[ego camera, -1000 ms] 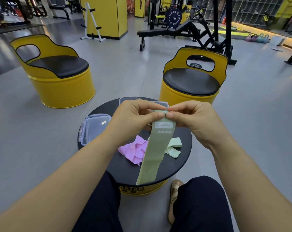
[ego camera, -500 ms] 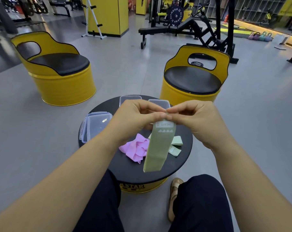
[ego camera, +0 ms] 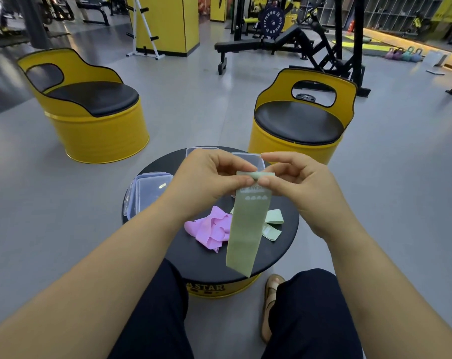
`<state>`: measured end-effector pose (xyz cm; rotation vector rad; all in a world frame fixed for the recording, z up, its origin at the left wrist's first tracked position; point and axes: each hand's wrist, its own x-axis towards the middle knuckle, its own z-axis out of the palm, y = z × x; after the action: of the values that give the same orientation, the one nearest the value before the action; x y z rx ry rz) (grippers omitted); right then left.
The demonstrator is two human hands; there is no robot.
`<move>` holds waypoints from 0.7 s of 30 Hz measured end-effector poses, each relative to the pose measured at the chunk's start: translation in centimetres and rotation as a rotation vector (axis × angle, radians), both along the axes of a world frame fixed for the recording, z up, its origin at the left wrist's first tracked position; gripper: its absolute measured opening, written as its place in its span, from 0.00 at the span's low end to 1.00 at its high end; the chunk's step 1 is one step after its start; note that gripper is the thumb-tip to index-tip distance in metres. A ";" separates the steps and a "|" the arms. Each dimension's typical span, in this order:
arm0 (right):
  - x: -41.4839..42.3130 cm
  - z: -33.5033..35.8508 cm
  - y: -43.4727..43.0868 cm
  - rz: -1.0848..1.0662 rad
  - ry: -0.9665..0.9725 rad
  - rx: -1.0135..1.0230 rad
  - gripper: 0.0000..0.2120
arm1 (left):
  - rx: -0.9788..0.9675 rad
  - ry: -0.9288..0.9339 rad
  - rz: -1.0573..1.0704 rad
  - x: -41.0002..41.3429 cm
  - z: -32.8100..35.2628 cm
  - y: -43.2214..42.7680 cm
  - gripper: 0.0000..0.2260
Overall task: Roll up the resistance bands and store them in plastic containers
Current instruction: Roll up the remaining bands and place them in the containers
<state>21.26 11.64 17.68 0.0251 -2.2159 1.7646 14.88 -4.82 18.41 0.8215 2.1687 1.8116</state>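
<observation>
Your left hand (ego camera: 206, 182) and right hand (ego camera: 303, 189) mostly hide the far containers (ego camera: 249, 157). Both pinch the rolled top of the green band (ego camera: 248, 229).

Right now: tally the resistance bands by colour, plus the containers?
Sage green resistance band, pinched by left hand and right hand: 1
Pink resistance band, on the table: 1
Pale green resistance band, on the table: 1
Clear plastic containers: 3, two partly hidden behind the hands
Total: 6

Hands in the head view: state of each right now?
Left hand: pinches the rolled top of the green band.
Right hand: pinches the same roll.
</observation>
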 end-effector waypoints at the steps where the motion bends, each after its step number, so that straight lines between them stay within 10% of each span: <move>1: 0.0 -0.1 -0.1 0.003 -0.011 -0.021 0.16 | 0.007 0.008 0.013 0.0 0.0 0.1 0.10; 21: -0.3 -0.1 -0.4 0.005 0.020 -0.143 0.08 | 0.061 -0.134 0.029 0.2 -0.5 0.0 0.06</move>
<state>20.96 11.28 17.57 0.0157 -2.0720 1.9127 15.10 -4.86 17.89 0.6640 2.0615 1.8976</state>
